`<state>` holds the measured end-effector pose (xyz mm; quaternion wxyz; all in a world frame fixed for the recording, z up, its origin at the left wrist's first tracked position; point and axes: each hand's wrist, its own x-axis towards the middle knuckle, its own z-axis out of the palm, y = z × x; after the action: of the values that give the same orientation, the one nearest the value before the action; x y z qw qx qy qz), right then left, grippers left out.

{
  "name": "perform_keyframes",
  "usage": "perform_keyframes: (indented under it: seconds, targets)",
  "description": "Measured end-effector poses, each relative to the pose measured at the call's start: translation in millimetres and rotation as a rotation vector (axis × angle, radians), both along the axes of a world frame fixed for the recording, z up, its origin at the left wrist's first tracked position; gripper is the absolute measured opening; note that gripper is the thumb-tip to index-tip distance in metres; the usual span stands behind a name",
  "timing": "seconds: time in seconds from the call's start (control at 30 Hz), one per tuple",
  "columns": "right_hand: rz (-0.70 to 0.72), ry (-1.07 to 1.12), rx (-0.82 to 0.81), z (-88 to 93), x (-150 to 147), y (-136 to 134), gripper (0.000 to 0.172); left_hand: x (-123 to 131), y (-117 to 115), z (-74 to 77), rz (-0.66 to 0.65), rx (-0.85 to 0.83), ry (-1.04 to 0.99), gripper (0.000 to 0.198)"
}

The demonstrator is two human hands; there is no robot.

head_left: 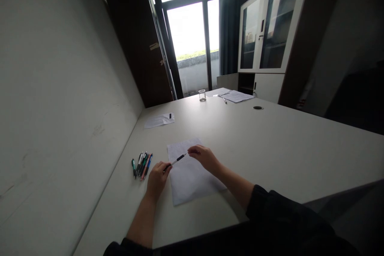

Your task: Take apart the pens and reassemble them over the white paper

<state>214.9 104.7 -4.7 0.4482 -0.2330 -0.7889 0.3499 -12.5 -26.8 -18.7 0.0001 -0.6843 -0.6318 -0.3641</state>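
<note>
My left hand (pixel 157 177) is closed around the rear part of a pen (pixel 179 159) with a white barrel and a black grip. The pen slants up to the right above a sheet of paper (pixel 192 184), its tip pointing at my right hand (pixel 204 157). The fingertips of my right hand are pinched together just off the tip. Whether they hold something small is too fine to tell. Handwriting-like marks cover the paper's upper part; its lower part looks blank. Left of my left hand lies a cluster of several pens (pixel 143 166) in green, black, pink and blue.
Further back on the white table (pixel 240 136) lie a clear packet (pixel 159 120), a glass jar (pixel 202 95), and a stack of papers (pixel 237 96) with a pen (pixel 225 100) beside it. A round cable hole (pixel 258 108) is at the right. A wall (pixel 75 88) borders the left side.
</note>
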Motion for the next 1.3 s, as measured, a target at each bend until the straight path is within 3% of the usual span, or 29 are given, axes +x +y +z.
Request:
perform_keyframes:
  seconds: [0.17, 0.8, 1.3]
  targets:
    - [-0.011, 0.063, -0.085, -0.6, 0, 2, 0.014, 1, 0, 0.6, -0.016, 0.008, -0.01, 0.024]
    - [0.077, 0.013, -0.032, -3.8, -3, -4, 0.014, 7, -4, 5.4, -0.059, -0.021, -0.017, 0.021]
    - [0.046, -0.078, 0.011, 0.4, 1, -8, 0.015, 7, -6, 7.7, -0.073, 0.002, 0.038, 0.024]
